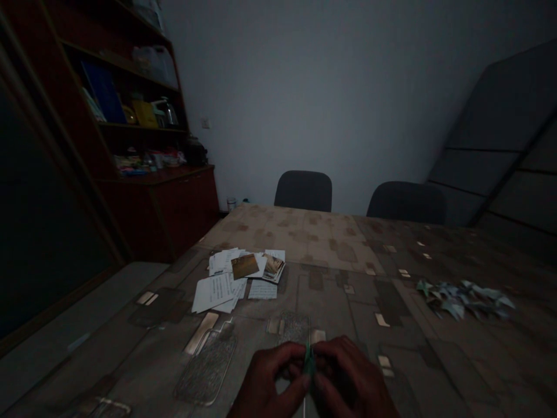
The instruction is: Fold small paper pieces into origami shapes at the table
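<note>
Low in the head view, my left hand (278, 374) and my right hand (350, 374) meet above the table. Between their thumbs and fingers they pinch a small green piece of folded paper (309, 360), held upright and narrow. Both hands are closed on it, and much of the paper is covered by the fingers. Over to the right lies a pile of folded paper pieces (463, 299), pale and greenish with pointed ends. To the left, beyond my hands, printed cards (215, 293) are spread in a loose heap, with a brown picture card (244, 266) on top.
A patterned cloth covers the table (322, 244). Two dark chairs (303, 190) stand at its far side, before a pale wall. On the left is a reddish wooden cabinet (187, 203) with filled shelves. A grey panelled surface (487, 139) rises at the right. The room is dim.
</note>
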A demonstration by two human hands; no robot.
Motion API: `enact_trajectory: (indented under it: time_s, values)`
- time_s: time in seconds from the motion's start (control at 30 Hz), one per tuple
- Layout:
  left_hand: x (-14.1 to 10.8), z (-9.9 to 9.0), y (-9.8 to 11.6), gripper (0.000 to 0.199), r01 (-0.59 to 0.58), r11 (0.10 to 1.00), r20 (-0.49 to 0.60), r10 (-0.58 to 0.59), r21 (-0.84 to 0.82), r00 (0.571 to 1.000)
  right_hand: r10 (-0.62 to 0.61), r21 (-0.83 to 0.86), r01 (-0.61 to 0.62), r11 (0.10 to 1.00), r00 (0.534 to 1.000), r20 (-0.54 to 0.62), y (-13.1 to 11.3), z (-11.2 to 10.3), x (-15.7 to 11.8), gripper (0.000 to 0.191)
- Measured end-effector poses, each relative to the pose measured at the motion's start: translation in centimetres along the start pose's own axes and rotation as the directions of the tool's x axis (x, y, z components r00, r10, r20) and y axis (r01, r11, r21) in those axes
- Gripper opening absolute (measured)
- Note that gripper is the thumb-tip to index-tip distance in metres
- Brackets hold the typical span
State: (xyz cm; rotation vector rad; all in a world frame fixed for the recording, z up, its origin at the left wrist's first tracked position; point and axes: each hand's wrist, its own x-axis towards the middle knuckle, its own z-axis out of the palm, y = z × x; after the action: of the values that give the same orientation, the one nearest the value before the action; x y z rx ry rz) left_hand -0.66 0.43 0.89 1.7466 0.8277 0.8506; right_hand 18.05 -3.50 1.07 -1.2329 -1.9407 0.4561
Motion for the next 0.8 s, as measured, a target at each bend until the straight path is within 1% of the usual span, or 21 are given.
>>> enact_trajectory:
  time_s: [0.07, 0.13, 0.2, 0.27, 0.33, 0.43, 0.57, 0.73, 0.8]
  values:
    - [0.0, 0.0, -0.1, 0.023, 0.012, 1.0, -0.006, -0.012, 0.018, 1.0, -0.044, -0.038, 0.043, 0.998, 0.998, -0.04, 0.1, 0.2, -0.1, 0.032]
    - [0.0, 0.1, -0.3, 0.025, 0.021, 0.999, -0.014, -0.02, 0.033, 1.0, -0.062, -0.063, 0.057, 0.996, 0.994, -0.091, 0.1, 0.4, 0.0, 0.035]
    - [0.0, 0.1, -0.5, 0.026, 0.023, 0.998, -0.033, -0.021, 0.058, 0.999, -0.095, -0.089, 0.086, 0.992, 0.99, -0.106, 0.0, 0.5, 0.1, 0.029]
    - [0.0, 0.1, -0.7, 0.024, 0.019, 0.995, -0.058, -0.013, 0.095, 0.998, -0.146, -0.119, 0.134, 0.984, 0.985, -0.093, -0.1, 0.4, 0.2, 0.022]
    - [-0.1, 0.2, -1.1, 0.023, 0.007, 0.992, -0.056, 0.0, 0.123, 0.998, -0.173, -0.141, 0.161, 0.977, 0.982, -0.077, -0.1, 0.4, 0.3, 0.02]
    - [-0.3, 0.2, -1.4, 0.023, -0.02, 0.99, -0.038, 0.026, 0.141, 0.999, -0.148, -0.154, 0.138, 0.978, 0.987, -0.057, -0.2, 0.4, 0.4, 0.017]
    - [-0.5, 0.2, -1.4, 0.02, -0.016, 0.986, -0.037, 0.023, 0.165, 0.999, -0.141, -0.157, 0.131, 0.979, 0.989, -0.053, -0.1, 0.7, 0.4, 0.017]
    - [-0.4, 0.3, -0.9, 0.019, -0.014, 0.988, -0.091, 0.028, 0.154, 0.995, -0.133, -0.158, 0.122, 0.98, 0.989, -0.059, -0.2, 0.9, 0.5, 0.015]
    - [-0.3, 0.4, -0.7, 0.02, -0.016, 0.989, -0.111, 0.033, 0.147, 0.993, -0.147, -0.166, 0.135, 0.977, 0.987, -0.064, -0.2, 0.9, 0.6, 0.015]
